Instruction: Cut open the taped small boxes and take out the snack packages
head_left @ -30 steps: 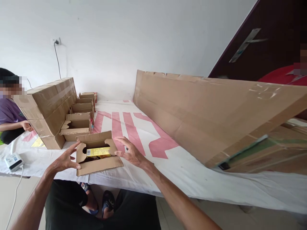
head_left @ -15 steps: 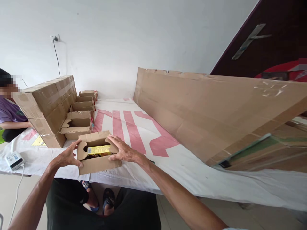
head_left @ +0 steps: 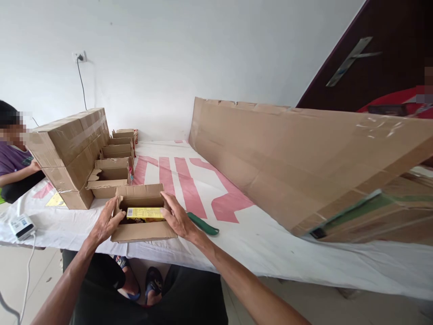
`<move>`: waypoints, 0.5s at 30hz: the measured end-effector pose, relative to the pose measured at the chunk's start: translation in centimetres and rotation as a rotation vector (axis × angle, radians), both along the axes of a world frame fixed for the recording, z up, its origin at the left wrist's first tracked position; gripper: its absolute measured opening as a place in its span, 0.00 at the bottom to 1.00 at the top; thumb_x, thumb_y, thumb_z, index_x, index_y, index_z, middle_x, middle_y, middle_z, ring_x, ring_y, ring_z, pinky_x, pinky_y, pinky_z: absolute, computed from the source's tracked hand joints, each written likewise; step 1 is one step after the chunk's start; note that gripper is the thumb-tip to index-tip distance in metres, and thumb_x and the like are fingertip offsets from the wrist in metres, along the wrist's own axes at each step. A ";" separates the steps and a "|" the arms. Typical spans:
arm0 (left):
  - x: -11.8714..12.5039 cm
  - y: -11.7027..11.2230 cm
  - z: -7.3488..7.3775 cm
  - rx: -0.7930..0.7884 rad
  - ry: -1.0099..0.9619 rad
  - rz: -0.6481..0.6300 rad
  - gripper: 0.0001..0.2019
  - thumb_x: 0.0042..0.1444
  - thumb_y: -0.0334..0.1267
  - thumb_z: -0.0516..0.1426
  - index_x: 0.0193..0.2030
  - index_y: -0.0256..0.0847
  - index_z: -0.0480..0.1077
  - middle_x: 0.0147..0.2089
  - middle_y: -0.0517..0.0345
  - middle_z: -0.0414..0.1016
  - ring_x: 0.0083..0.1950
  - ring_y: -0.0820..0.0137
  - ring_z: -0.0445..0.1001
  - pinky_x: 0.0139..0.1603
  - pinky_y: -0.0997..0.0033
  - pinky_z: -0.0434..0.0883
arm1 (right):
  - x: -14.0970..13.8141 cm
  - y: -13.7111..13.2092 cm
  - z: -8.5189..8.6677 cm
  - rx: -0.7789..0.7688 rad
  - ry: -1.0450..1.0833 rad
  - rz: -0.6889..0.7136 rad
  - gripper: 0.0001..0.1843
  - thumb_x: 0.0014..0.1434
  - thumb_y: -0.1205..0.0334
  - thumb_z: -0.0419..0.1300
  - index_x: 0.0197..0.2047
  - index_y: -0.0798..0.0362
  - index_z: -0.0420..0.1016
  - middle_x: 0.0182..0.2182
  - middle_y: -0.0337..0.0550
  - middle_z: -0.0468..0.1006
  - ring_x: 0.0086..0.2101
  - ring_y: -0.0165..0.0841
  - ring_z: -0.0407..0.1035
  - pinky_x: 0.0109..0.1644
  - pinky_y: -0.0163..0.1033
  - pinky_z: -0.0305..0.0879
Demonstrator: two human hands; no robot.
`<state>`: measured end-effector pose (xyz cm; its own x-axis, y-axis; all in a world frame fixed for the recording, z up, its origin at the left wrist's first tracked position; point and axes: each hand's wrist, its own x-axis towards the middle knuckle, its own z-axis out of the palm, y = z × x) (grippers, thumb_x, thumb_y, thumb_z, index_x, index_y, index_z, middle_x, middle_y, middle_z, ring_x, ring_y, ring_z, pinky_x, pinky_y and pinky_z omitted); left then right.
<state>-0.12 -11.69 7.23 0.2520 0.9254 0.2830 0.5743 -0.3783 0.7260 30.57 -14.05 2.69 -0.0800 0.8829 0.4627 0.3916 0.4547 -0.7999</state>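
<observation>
A packet [head_left: 145, 213] is lying in the box [head_left: 142, 232], left hand [head_left: 105, 225] sitting at its nine o'clock, right hand [head_left: 178, 221] at three.

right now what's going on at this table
A person has both hands on a small cardboard box at the near edge of the cloth-covered table. The left hand is on its left side and the right hand on its right, fingers stretched out. The box top is open and a yellow packet shows inside. A green-handled tool lies just right of it. Behind stand a row of open boxes and taped cartons, with another person beside them.
</observation>
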 end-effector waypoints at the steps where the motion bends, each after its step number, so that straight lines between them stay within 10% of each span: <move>1: 0.1 0.0 -0.2 -0.012 -0.049 -0.011 0.35 0.67 0.55 0.55 0.77 0.45 0.63 0.77 0.47 0.67 0.79 0.49 0.62 0.80 0.46 0.60 | 0.3 -0.4 -0.1 -0.031 0.056 -0.051 0.33 0.73 0.49 0.51 0.78 0.49 0.60 0.75 0.54 0.64 0.74 0.46 0.59 0.79 0.57 0.57; 7: -0.4 -0.9 0.4 0.118 -0.104 0.174 0.32 0.71 0.48 0.49 0.79 0.43 0.60 0.77 0.45 0.68 0.78 0.53 0.64 0.79 0.47 0.61 | 2.8 -0.7 -1.1 -0.136 0.113 -0.276 0.36 0.75 0.48 0.42 0.79 0.54 0.56 0.73 0.60 0.68 0.71 0.52 0.62 0.76 0.64 0.60; 15: -0.9 -3.0 3.0 0.194 0.517 0.156 0.21 0.65 0.58 0.58 0.50 0.43 0.78 0.68 0.36 0.76 0.83 0.34 0.51 0.77 0.28 0.54 | 4.0 -1.1 1.4 0.177 -0.457 -0.266 0.18 0.73 0.59 0.52 0.56 0.48 0.80 0.60 0.57 0.77 0.64 0.54 0.65 0.74 0.66 0.58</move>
